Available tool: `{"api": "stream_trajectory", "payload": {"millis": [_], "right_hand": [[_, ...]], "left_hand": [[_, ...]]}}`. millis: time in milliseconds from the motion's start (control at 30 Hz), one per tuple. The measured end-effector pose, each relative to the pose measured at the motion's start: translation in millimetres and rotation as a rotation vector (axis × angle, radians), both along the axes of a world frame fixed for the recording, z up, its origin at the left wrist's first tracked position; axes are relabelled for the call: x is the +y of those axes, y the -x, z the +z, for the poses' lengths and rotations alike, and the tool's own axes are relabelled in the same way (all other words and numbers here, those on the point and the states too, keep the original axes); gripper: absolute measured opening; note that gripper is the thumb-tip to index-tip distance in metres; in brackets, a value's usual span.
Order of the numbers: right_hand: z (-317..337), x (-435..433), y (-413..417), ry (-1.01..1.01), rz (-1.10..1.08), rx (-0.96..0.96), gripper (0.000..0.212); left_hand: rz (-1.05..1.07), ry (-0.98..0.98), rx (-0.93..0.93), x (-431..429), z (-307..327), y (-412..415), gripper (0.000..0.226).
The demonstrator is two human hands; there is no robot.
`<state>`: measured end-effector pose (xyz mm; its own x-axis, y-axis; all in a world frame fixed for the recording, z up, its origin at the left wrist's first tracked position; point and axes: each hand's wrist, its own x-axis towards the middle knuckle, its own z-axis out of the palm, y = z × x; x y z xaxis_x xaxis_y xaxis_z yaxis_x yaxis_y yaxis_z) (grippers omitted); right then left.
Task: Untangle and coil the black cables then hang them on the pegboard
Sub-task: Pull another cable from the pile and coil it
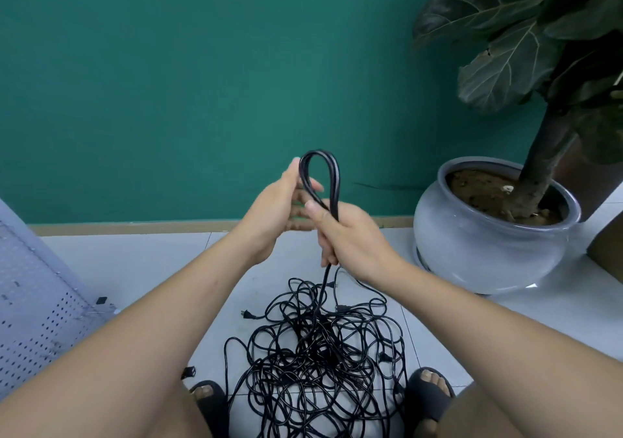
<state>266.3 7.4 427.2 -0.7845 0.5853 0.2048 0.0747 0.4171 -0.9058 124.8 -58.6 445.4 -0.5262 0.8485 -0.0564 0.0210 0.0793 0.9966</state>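
Cables piled on the floor, one loop raised in both hands.
A pegboard (pixel 37 302) leaned at the floor's (pixel 141 258) left edge; tangled black cables (pixel 317 353) lay centred; the right hand (pixel 350 235) gripped a lifted loop (pixel 320 171), and the left hand (pixel 276 211) touched it with straight fingers.

Grey pot (pixel 472 245) with leafy plant (pixel 505 66) right, on tiled floor (pixel 135 258); teal wall (pixel 168 83) behind.

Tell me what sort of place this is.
Probably an indoor corner of a home or small workshop: a teal painted wall above a white tiled floor, a large-leafed plant in a round grey glazed pot, and a grey perforated pegboard at the left.
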Motion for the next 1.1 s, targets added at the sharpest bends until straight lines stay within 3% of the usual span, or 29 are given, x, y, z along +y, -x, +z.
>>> {"api": "stream_trajectory", "payload": {"millis": [100, 200, 367, 500, 667, 867, 1100], "right_hand": [[13.6, 11.7, -6.5, -0.029, -0.071, 0.072, 0.056], [18.4, 22.7, -11.6, 0.040, -0.098, 0.131, 0.058], [29.4, 30.1, -14.1, 0.158, -0.173, 0.295, 0.050], [37.3, 35.9, -15.7, 0.149, -0.228, 0.385, 0.053], [36.9, 42.2, -20.7, 0.031, -0.272, 0.400, 0.056], [34.0, 57.0, -19.5, -0.174, -0.434, 0.339, 0.048], [27.3, 71.3, -15.5, -0.273, -0.508, 0.193, 0.048]], "left_hand": [[-0.182, 0.145, 0.180, -5.3, -20.0, -7.8, 0.041], [-0.275, 0.209, 0.225, -7.8, -41.1, -18.7, 0.022], [-0.361, 0.294, 0.311, -7.1, -86.5, -43.0, 0.019], [-0.333, 0.389, 0.349, -14.3, -113.6, -44.2, 0.030], [-0.353, 0.394, 0.358, -23.4, -107.8, -39.4, 0.035], [-0.331, 0.380, 0.693, -27.3, -77.1, -50.3, 0.044], [-0.373, 0.324, 0.898, -54.0, -25.4, -82.1, 0.039]]}}
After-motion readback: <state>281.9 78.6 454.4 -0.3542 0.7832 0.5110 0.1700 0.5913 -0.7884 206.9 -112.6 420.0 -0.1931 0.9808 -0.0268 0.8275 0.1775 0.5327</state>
